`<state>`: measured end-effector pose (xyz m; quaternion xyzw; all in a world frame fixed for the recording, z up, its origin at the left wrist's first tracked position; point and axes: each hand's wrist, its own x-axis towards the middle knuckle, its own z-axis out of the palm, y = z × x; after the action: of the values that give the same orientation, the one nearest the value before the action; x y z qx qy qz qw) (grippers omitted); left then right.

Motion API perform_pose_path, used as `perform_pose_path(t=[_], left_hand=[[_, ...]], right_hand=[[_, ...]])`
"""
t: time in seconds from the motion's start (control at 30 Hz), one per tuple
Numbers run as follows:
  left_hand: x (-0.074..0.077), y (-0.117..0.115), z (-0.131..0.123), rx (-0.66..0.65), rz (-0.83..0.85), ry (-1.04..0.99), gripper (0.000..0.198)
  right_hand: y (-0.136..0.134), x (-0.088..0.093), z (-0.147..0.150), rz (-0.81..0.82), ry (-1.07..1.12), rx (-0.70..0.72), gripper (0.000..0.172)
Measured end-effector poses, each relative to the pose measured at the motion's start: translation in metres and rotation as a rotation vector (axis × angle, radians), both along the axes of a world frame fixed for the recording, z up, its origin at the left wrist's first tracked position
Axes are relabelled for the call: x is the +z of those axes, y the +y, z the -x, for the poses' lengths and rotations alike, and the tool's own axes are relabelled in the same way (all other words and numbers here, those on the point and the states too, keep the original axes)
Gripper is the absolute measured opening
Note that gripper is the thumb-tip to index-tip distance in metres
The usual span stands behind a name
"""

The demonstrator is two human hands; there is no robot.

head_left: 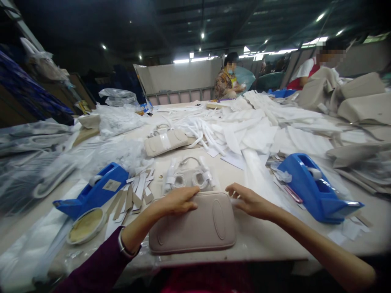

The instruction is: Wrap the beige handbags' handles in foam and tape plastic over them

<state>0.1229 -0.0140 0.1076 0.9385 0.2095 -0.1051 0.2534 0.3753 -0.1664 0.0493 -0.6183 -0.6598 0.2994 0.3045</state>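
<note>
A beige-pink handbag rests on the table right in front of me, its flat side up. My left hand grips its far edge, thumb on the upper face and fingers over the rim. Close to the bag's far right corner is my right hand, fingers apart and slightly bent, with no object visible in them. Just beyond the bag lie its wrapped handle and strap coils in clear plastic. Farther back sits another beige bag with a white wrap around its middle.
Blue tape dispensers stand left and right. Cardboard strips lie beside a round tin. White padding sheets cover the table's back. Plastic-wrapped goods fill the left. Two people work beyond, one at the back.
</note>
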Motion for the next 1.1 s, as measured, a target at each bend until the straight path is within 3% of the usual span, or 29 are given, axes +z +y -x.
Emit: perform_pose_path(t=[0.07, 0.17, 0.33, 0.43, 0.53, 0.63, 0.77, 0.97, 1.1], left_hand=[[0.001, -0.001, 0.001, -0.003, -0.008, 0.011, 0.047], [0.004, -0.004, 0.000, -0.021, -0.048, 0.012, 0.040], [0.010, -0.012, -0.001, -0.030, -0.141, -0.018, 0.021], [0.012, -0.015, 0.000, -0.025, -0.166, -0.040, 0.018], [0.010, -0.016, 0.002, -0.021, -0.176, -0.042, 0.019], [0.007, -0.015, 0.003, -0.012, -0.173, -0.035, 0.026], [0.002, -0.012, 0.004, -0.041, -0.187, -0.039, 0.030], [-0.003, -0.008, 0.005, -0.075, -0.209, -0.060, 0.025], [-0.007, -0.006, 0.005, -0.094, -0.206, -0.096, 0.022]], right_hand=[[-0.013, -0.005, -0.013, 0.045, -0.020, -0.125, 0.036], [-0.027, -0.011, -0.023, 0.109, 0.039, -0.234, 0.016], [-0.014, -0.014, 0.000, -0.010, 0.154, -0.143, 0.014], [0.004, -0.016, 0.022, -0.062, 0.288, -0.092, 0.017], [0.015, -0.021, 0.039, -0.069, 0.512, -0.155, 0.032], [0.014, -0.023, 0.052, -0.061, 0.661, -0.210, 0.050], [0.006, -0.019, 0.061, -0.028, 0.762, -0.299, 0.060], [0.012, -0.021, 0.066, -0.065, 0.698, -0.386, 0.063], [0.017, -0.024, 0.069, -0.137, 0.416, -0.385, 0.072]])
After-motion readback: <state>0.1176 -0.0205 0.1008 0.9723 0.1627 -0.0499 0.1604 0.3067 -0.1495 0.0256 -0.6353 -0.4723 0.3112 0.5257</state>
